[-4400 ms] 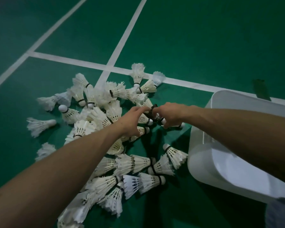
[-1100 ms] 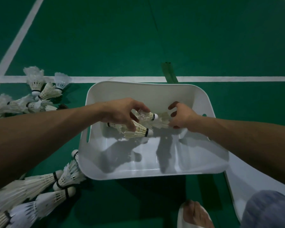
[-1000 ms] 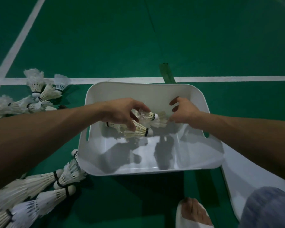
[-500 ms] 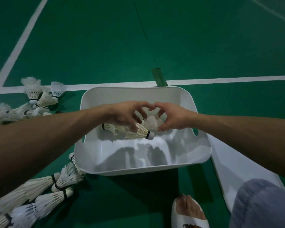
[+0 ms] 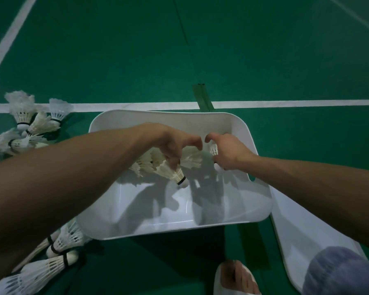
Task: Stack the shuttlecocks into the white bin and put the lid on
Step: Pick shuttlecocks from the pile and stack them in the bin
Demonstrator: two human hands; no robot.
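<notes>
On the far left of the green court floor [image 5: 136,50], loose shuttlecocks [image 5: 30,124] are lying in a heap across the white line [image 5: 285,102]. More of them [image 5: 58,248] are lying at the white bin's near-left corner, corks mostly pointing right. Next, over the white bin [image 5: 179,227], the left hand [image 5: 175,143] is gripping a nested row of shuttlecocks [image 5: 168,170] from above, its fingers curled round the feathers. That row's long axis is running diagonally, feathers toward the upper left and the black-banded cork pointing down and right at the bin's floor, without touching it. Just right of it, the right hand [image 5: 228,154] is pinching a single shuttlecock [image 5: 213,149] inside the bin near the far-right wall. Its feather skirt is showing between thumb and fingers, and a pale rounded end is peeking out below the hand, so its axis is running roughly far to near. The two thumbs are nearly meeting. Further right, the lid [image 5: 303,237] is lying flat on the floor beside the bin. At the bottom edge, a foot in a white slipper [image 5: 234,279] and a grey-clad knee [image 5: 345,271] are showing.
</notes>
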